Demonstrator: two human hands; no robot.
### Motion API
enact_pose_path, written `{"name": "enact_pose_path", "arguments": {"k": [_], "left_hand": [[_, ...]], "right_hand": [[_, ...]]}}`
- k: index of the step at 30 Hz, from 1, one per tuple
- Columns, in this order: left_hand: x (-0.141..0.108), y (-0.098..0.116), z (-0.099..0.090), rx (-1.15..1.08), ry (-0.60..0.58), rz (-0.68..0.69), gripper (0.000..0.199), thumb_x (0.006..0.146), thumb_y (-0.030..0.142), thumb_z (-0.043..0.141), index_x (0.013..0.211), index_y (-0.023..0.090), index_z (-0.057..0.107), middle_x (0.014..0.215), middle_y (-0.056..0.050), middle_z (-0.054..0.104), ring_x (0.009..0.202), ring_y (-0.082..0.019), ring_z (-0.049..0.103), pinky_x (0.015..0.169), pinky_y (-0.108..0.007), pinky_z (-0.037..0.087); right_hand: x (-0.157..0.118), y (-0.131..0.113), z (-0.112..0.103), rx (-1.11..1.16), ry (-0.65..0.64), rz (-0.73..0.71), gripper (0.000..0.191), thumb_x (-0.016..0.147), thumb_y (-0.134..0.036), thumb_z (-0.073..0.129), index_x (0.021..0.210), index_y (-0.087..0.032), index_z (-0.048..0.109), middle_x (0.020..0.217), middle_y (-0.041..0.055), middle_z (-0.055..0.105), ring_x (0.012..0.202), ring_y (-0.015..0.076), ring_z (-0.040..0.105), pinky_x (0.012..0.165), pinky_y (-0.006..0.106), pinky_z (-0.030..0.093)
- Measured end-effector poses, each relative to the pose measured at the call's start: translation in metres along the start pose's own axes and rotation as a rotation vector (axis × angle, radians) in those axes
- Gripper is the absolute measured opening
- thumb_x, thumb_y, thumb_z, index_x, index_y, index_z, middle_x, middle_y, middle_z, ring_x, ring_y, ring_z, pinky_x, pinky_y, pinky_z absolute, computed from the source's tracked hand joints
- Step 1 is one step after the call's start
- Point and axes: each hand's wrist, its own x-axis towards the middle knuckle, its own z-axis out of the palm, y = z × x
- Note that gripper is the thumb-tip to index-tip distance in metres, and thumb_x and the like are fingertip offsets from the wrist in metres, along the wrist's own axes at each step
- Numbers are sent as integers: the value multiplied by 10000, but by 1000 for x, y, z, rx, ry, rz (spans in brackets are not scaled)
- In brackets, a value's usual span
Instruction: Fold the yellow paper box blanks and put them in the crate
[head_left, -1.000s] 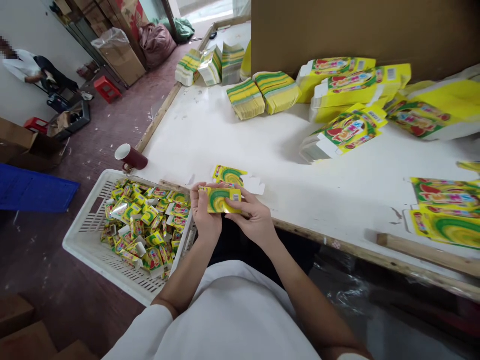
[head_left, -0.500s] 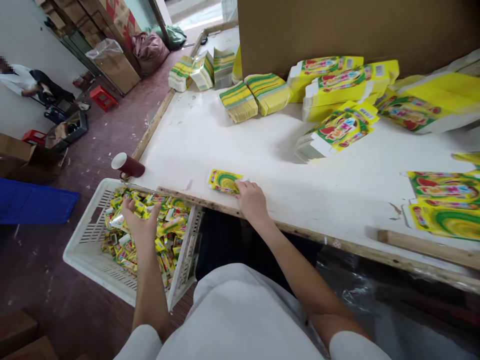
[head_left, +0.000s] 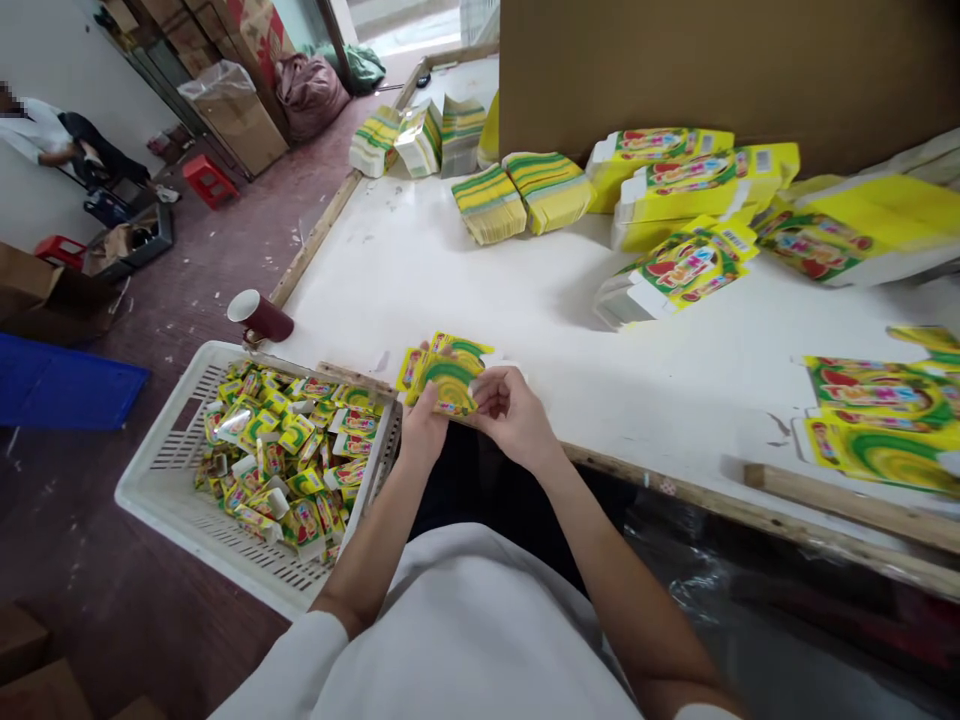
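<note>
Both my hands meet at the near edge of the white table [head_left: 480, 280]. My left hand [head_left: 424, 432] and my right hand [head_left: 511, 412] together grip a small flat yellow-and-green carton [head_left: 444, 378], held just above the table edge. Another flat carton of the same print [head_left: 466, 350] lies on the table right behind it. To my left, below the table, stands a white slotted crate [head_left: 172, 470] holding several small folded yellow-and-green boxes [head_left: 289, 450].
A dark red cup [head_left: 261, 315] lies at the table's left corner. Stacks of flat cartons [head_left: 525, 195] and larger yellow cartons [head_left: 690, 265] sit further back against a brown cardboard wall [head_left: 712, 60]. More printed sheets [head_left: 877, 420] lie right. A person sits far left.
My left hand has come back up from the crate to the table edge. My right hand lifted the flat carton off the table, and both hands now hold it.
</note>
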Motion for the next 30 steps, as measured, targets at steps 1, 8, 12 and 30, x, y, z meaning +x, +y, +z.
{"name": "enact_pose_path", "arguments": {"k": [1,8,12,30], "left_hand": [[1,1,6,-24,-33,-15,437,717,486,764,1043,226,637,1010,-65,684,1044,-232,650,982,-397,499],[5,5,20,-77,72,102,352,818,568,562,904,231,620,782,-10,575,785,-176,637,892,-387,529],[6,2,19,-9,170,99,452,813,682,540,827,232,577,733,5,532,732,-151,597,840,-331,530],[-8,65,-18,886,-119,555,969,500,399,943,1359,275,511,1431,-113,525,1385,-317,442,1164,-437,328]], "right_hand": [[-4,-3,3,-11,-3,-17,369,745,-255,732,1021,-255,487,781,-40,592,686,141,590,641,295,505],[-19,-10,28,139,-49,-20,419,778,-274,709,1127,-267,478,928,5,613,827,163,637,704,297,546],[-18,-9,29,-22,-109,-8,437,806,-254,661,1219,-253,519,1032,44,662,841,184,644,700,321,557],[-7,-17,-17,-699,137,-417,300,941,-177,561,994,-388,768,918,3,752,992,224,639,1047,497,422]]}}
